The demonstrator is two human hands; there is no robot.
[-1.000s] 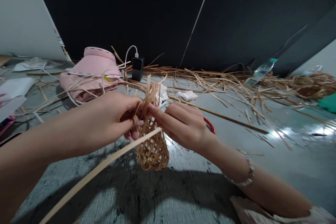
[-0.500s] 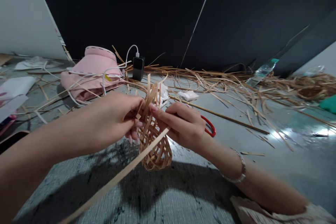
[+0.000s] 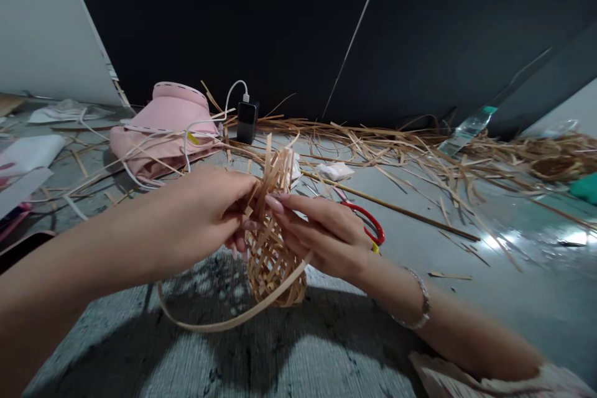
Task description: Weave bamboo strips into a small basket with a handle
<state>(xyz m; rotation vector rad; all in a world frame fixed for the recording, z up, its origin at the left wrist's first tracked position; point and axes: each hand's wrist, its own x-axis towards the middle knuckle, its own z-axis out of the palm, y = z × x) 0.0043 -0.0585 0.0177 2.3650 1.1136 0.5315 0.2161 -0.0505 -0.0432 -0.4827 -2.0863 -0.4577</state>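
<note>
Head view: a bamboo basket (image 3: 276, 270) is woven below; its upper strips (image 3: 275, 180) are left loose, pinched by the closed fingers of the left hand (image 3: 200, 214) and right hand (image 3: 326, 239).

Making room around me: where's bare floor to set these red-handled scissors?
Bare grey floor lies right of the red-handled scissors, below the long bamboo stick and above the silver bracelet on the right forearm. Beyond the stick, loose tan strips crowd the floor, reaching the black power bank.
</note>
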